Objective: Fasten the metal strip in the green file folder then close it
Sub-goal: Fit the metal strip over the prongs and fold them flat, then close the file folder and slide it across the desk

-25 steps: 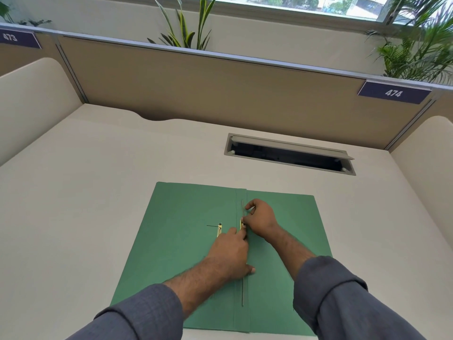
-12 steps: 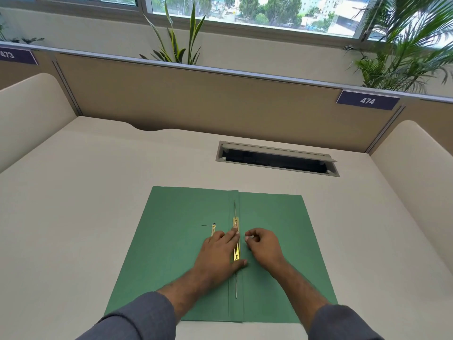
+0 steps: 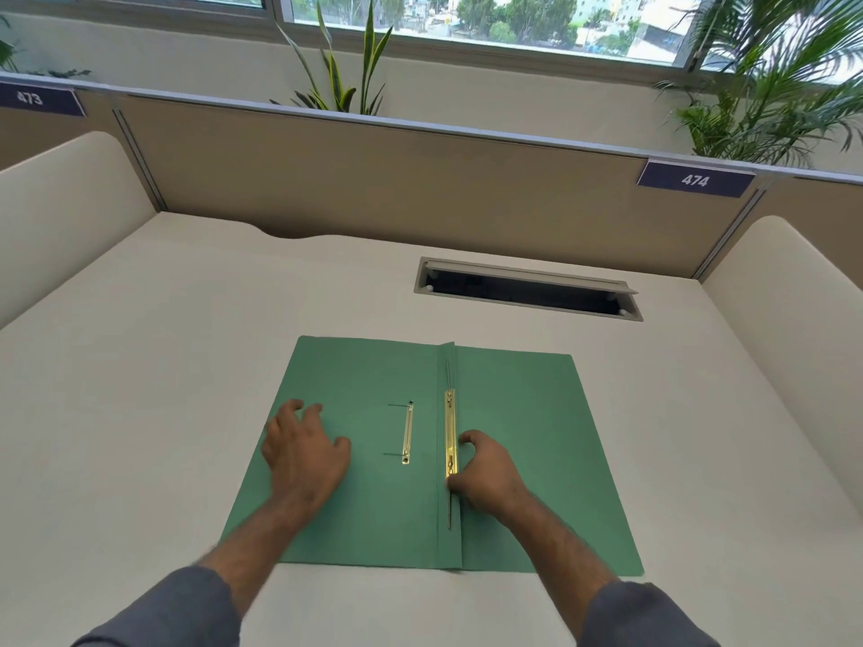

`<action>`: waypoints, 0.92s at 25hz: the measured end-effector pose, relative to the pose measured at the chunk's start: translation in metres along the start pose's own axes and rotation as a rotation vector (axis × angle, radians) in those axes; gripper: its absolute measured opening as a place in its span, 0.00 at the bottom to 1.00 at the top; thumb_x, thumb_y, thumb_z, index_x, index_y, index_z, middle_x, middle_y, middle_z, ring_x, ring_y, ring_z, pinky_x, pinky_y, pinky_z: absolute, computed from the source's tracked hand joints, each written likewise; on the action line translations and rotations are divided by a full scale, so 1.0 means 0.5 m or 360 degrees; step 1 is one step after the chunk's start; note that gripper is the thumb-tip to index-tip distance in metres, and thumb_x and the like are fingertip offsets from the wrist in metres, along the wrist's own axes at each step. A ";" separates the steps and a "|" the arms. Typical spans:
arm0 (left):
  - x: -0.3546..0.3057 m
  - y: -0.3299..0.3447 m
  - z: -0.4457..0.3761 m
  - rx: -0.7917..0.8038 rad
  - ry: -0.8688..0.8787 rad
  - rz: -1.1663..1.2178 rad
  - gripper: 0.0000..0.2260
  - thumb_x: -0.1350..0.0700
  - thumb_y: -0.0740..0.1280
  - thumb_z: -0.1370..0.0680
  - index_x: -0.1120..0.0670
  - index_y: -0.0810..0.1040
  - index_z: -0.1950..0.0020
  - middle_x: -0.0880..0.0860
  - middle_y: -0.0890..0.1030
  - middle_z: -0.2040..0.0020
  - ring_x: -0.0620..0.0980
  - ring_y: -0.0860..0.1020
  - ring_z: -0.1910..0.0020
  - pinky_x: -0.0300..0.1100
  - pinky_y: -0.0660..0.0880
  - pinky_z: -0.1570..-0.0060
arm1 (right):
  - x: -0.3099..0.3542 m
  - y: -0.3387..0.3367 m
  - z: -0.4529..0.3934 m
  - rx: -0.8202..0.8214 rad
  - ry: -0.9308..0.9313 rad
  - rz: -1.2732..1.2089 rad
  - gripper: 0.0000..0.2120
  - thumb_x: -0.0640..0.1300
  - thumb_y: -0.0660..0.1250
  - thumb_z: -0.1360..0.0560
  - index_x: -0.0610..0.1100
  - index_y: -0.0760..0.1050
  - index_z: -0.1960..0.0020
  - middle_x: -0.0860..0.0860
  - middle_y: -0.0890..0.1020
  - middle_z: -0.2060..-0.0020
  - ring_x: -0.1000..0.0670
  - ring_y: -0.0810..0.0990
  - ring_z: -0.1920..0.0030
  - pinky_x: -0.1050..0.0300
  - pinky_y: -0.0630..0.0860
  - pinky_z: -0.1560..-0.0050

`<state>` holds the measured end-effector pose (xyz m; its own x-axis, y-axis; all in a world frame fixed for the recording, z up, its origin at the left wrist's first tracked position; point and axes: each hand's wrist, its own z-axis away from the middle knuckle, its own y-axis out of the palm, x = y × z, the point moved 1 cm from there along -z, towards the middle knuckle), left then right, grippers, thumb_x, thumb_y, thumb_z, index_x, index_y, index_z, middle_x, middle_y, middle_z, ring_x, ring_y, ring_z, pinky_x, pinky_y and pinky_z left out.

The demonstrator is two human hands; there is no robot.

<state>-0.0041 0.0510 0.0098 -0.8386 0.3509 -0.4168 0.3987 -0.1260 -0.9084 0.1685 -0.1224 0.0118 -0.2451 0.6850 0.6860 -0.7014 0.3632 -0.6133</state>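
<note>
Since the earlier frame, the left hand (image 3: 303, 452) is leaving the spine and is now lying on the left flap with fingers spread, holding nothing. Both grey sleeves (image 3: 182, 609) are entering from the near edge. The right hand (image 3: 488, 473) is pinching the near end of the flat brass metal strip (image 3: 449, 431) between thumb and curled fingers, along the fold. The matte green paper file folder (image 3: 523, 413) is lying open and flat on the smooth cream desk (image 3: 187, 347). A second thin brass bar (image 3: 407, 434) is resting on the left flap. Farther, a grey rectangular cable slot (image 3: 527, 289) is standing open before the beige partition (image 3: 420, 189).
</note>
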 end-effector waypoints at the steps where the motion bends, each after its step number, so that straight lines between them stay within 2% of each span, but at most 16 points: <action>1: 0.015 -0.005 0.000 0.0012 -0.0114 -0.0020 0.26 0.52 0.71 0.31 0.58 0.74 0.34 0.60 0.69 0.32 0.63 0.66 0.34 0.58 0.66 0.35 | 0.002 0.003 0.003 -0.0016 0.0033 -0.0044 0.29 0.34 0.73 0.35 0.44 0.70 0.35 0.43 0.82 0.51 0.46 0.80 0.63 0.51 0.83 0.61; 3: 0.039 -0.015 0.002 0.0067 -0.0352 -0.0054 0.27 0.48 0.70 0.31 0.59 0.73 0.35 0.61 0.69 0.35 0.63 0.66 0.36 0.58 0.66 0.38 | 0.004 0.011 0.009 -0.0038 0.0108 -0.0197 0.28 0.32 0.72 0.34 0.44 0.69 0.36 0.41 0.81 0.54 0.46 0.79 0.68 0.54 0.80 0.70; 5: 0.052 -0.019 0.001 0.0149 -0.0517 -0.0082 0.28 0.45 0.68 0.32 0.59 0.71 0.37 0.61 0.70 0.37 0.63 0.67 0.39 0.58 0.67 0.42 | 0.005 0.015 0.011 -0.0049 0.0146 -0.0305 0.27 0.31 0.71 0.33 0.45 0.70 0.37 0.41 0.81 0.59 0.48 0.78 0.72 0.57 0.77 0.74; 8: 0.067 -0.031 -0.018 0.0208 -0.0634 0.0041 0.30 0.44 0.69 0.32 0.59 0.69 0.37 0.62 0.70 0.38 0.64 0.68 0.38 0.58 0.69 0.45 | 0.005 0.016 0.014 -0.0027 0.0109 -0.0378 0.25 0.30 0.71 0.31 0.44 0.71 0.38 0.45 0.79 0.67 0.51 0.77 0.75 0.59 0.76 0.76; 10: 0.085 -0.046 -0.050 0.0248 -0.0811 0.0226 0.31 0.44 0.69 0.32 0.60 0.68 0.36 0.64 0.70 0.37 0.66 0.69 0.38 0.57 0.72 0.45 | 0.004 0.015 0.017 -0.0006 0.0098 -0.0419 0.24 0.30 0.71 0.31 0.44 0.73 0.38 0.48 0.77 0.71 0.53 0.75 0.77 0.58 0.76 0.75; 12: 0.109 -0.069 -0.078 0.0301 -0.0902 0.0448 0.27 0.46 0.70 0.31 0.62 0.73 0.39 0.66 0.76 0.39 0.65 0.75 0.44 0.54 0.75 0.45 | 0.002 0.012 0.019 0.0017 0.0100 -0.0475 0.23 0.31 0.73 0.31 0.43 0.73 0.38 0.48 0.76 0.72 0.52 0.75 0.76 0.57 0.75 0.72; 15: 0.113 -0.121 -0.091 0.0142 -0.0737 0.0762 0.11 0.53 0.70 0.31 0.58 0.83 0.53 0.62 0.85 0.48 0.61 0.81 0.53 0.53 0.80 0.47 | 0.002 0.001 0.015 0.0090 0.0141 -0.0609 0.25 0.34 0.75 0.31 0.42 0.73 0.37 0.47 0.78 0.70 0.51 0.76 0.75 0.57 0.76 0.72; 18: 0.057 -0.186 -0.100 0.0000 -0.0488 0.1081 0.08 0.56 0.71 0.33 0.51 0.87 0.56 0.55 0.88 0.55 0.55 0.85 0.58 0.51 0.82 0.50 | 0.007 -0.015 0.009 0.0144 0.0196 -0.0697 0.26 0.36 0.75 0.30 0.40 0.71 0.34 0.42 0.81 0.65 0.50 0.77 0.75 0.58 0.77 0.73; 19: 0.028 -0.208 -0.104 0.0057 -0.0400 0.1270 0.06 0.58 0.73 0.33 0.49 0.87 0.59 0.53 0.88 0.58 0.53 0.85 0.61 0.48 0.83 0.54 | 0.009 -0.021 0.007 0.0173 0.0216 -0.0707 0.27 0.37 0.75 0.29 0.39 0.71 0.33 0.40 0.80 0.63 0.50 0.77 0.74 0.58 0.77 0.73; 21: -0.037 -0.246 -0.100 0.0236 -0.0213 0.1524 0.08 0.61 0.74 0.30 0.48 0.87 0.63 0.50 0.87 0.65 0.48 0.84 0.69 0.40 0.82 0.66 | 0.015 -0.033 0.006 0.0261 0.0250 -0.0714 0.27 0.41 0.74 0.28 0.39 0.69 0.32 0.40 0.78 0.60 0.50 0.75 0.72 0.57 0.74 0.72; 23: -0.100 -0.271 -0.076 0.0392 -0.0067 0.1684 0.06 0.60 0.73 0.28 0.50 0.87 0.60 0.50 0.87 0.65 0.48 0.83 0.72 0.37 0.80 0.72 | 0.032 -0.050 0.010 0.0266 0.0236 -0.0637 0.27 0.45 0.73 0.26 0.40 0.69 0.31 0.43 0.78 0.58 0.49 0.74 0.67 0.58 0.72 0.70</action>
<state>-0.0019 0.0859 0.1549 -0.1276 -0.0767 -0.9889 0.8453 -0.5299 -0.0680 0.1789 -0.1235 0.0400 0.1571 0.5988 0.7853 -0.8227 0.5193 -0.2313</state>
